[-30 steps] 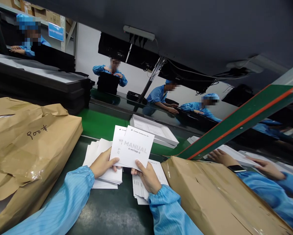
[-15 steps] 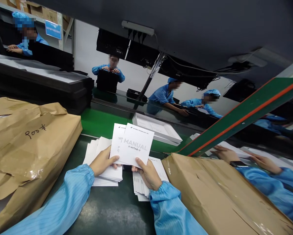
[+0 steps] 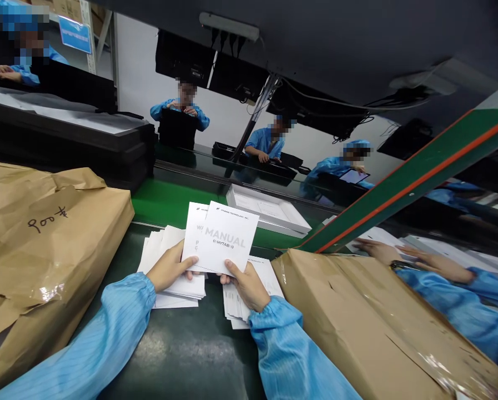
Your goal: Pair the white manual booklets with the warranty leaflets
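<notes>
My right hand [image 3: 246,284] pinches the lower edge of a white manual [image 3: 232,230], its thumb on the front cover. Behind and to the left of it, partly covered, is a second white booklet [image 3: 192,236], gripped at its lower left by my left hand [image 3: 169,268]. The two overlap and are held up, facing me. Below my left hand lies a fanned stack of white booklets [image 3: 151,253]. Another stack of white booklets [image 3: 269,275] lies under and beside my right hand. Both stacks rest on the dark green table [image 3: 182,344].
A brown paper package [image 3: 65,244] stands at left, a brown-wrapped package [image 3: 357,316] at right. An open white box [image 3: 269,208] sits on the green belt [image 3: 169,197] ahead. A green slanted post [image 3: 398,186] rises at right. A co-worker's hands [image 3: 432,264] work beyond the right package.
My hands and the two booklets keep almost the same pose; the view has shifted slightly. Across the belt, one co-worker has straightened up and another now holds a tablet-like panel.
</notes>
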Tool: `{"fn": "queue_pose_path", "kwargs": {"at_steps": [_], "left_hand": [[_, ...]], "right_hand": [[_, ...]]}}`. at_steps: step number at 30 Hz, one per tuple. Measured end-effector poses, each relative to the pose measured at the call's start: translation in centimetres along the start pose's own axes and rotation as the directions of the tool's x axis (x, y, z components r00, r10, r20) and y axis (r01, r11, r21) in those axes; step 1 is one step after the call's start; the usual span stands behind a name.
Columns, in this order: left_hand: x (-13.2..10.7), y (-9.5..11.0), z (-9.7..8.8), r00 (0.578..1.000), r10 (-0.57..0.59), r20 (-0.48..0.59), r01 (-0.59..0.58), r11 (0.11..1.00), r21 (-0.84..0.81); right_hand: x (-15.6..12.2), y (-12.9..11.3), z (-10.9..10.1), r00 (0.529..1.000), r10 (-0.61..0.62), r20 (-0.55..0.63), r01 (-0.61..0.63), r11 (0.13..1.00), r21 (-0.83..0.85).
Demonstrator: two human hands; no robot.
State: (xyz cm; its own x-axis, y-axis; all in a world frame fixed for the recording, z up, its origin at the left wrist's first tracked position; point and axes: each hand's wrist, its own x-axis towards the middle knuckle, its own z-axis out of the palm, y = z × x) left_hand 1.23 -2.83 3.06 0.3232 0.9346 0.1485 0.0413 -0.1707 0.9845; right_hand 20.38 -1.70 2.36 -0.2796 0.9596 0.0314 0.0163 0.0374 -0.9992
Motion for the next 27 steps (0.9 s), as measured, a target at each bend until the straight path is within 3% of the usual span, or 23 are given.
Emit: {"fn": "queue_pose_path", "kwargs": {"at_steps": [8, 27], "left_hand": [[0.07, -0.03, 0.07, 1.000, 0.006, -0.016, -0.005, 0.998, 0.063], [-0.01, -0.11, 0.01, 0.999, 0.011, -0.031, -0.008, 0.995, 0.098]], "right_hand": [[0.08, 0.30, -0.10, 0.999, -0.050, 0.009, 0.051, 0.990, -0.128], [0.03, 0.04, 0.13, 0.997, -0.074, -0.003, 0.072, 0.979, -0.190]]}}
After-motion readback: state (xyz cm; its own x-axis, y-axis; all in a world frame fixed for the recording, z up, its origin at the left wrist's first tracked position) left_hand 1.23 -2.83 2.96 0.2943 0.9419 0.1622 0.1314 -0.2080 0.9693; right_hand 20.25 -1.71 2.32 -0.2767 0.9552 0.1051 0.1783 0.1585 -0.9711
